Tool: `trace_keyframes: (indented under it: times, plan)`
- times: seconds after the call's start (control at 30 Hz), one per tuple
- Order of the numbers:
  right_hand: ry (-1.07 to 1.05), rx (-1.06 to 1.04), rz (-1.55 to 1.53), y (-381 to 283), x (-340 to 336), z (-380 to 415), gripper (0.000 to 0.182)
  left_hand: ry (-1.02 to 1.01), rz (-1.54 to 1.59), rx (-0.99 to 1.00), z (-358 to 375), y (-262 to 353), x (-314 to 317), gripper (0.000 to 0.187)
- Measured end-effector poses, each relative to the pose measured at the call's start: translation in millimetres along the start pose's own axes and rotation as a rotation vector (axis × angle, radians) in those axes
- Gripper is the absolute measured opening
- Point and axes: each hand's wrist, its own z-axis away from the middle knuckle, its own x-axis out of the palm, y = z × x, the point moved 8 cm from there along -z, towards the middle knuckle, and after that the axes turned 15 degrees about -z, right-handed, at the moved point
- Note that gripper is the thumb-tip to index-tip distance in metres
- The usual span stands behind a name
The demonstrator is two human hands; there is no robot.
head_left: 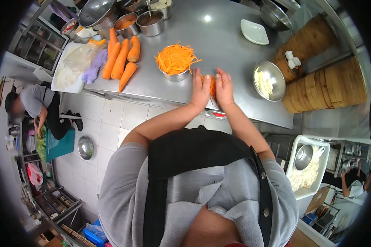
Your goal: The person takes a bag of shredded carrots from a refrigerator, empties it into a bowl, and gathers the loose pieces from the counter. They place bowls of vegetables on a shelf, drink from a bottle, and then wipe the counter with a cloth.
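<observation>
My left hand (200, 88) and my right hand (224, 88) rest near the front edge of the steel table, palms facing. Between them they hold a small pile of shredded carrot (212, 85), partly hidden by my thumbs and palms. The fingers of each hand are pressed together. Just left of my left hand stands a metal bowl (176, 77) heaped with shredded carrot (176, 59). Several whole carrots (119, 61) lie farther left.
A bowl with pale strips (269, 81) and bamboo steamers (325, 87) stand right; a white dish (254, 32) lies behind. Metal pots (150, 24) are at the back left, a cutting board (68, 80) far left. One person (37, 103) sits left; another (352, 185) is far right.
</observation>
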Motion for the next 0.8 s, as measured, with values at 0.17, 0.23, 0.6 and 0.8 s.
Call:
trace_keyframes:
  times: [0.17,0.23,0.6,0.8]
  plan:
    - [0.157,0.085,-0.213,11.8,13.3,4.3,0.033,-0.047,0.442,-0.132,1.1,4.9,30.8,0.058]
    - [0.290,0.298,-0.632,28.8,10.4,4.2,0.033,-0.050,0.665,-0.263,-0.4,8.4,40.4,0.053]
    - [0.232,0.305,-1.160,-70.0,31.5,-71.2,0.025,0.139,0.333,0.118,-59.8,107.8,-34.8,0.027]
    - [0.100,0.309,-1.237,-78.9,121.8,-99.9,0.022,0.275,0.013,-0.002,-96.3,80.7,-111.5,0.031]
